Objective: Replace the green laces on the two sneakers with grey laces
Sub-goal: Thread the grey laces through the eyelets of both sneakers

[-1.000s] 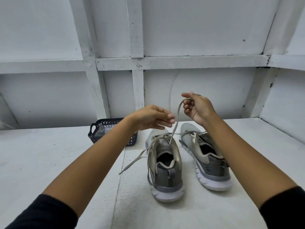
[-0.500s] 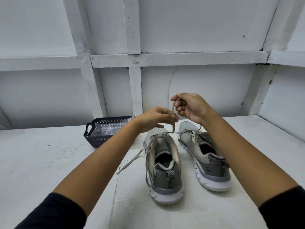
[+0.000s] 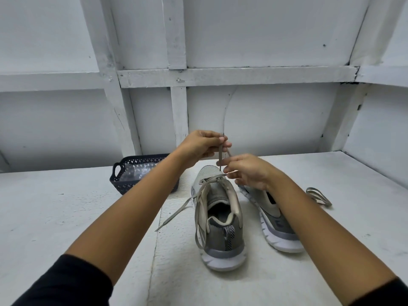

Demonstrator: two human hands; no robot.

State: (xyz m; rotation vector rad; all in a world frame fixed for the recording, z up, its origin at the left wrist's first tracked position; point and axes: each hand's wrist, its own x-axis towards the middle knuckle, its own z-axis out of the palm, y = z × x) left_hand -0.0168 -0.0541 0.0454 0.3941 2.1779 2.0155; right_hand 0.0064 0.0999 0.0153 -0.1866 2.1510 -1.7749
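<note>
Grey-looking lace (image 3: 220, 154) crosses only the front eyelets of the left sneaker (image 3: 218, 217), mid-counter; left hand (image 3: 198, 146) and right hand (image 3: 245, 171) each pinch it above the toe. The right sneaker (image 3: 276, 224) looks unlaced; I'd say most threading is left.

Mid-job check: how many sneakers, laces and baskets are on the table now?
Sneakers: 2, left sneaker and right sneaker
Laces: 2, held lace and loose lace
Basket: 1
Total: 5

White surface (image 3: 66, 206), sneakers (image 3: 218, 228), basket (image 3: 132, 175), lace (image 3: 319, 196)
</note>
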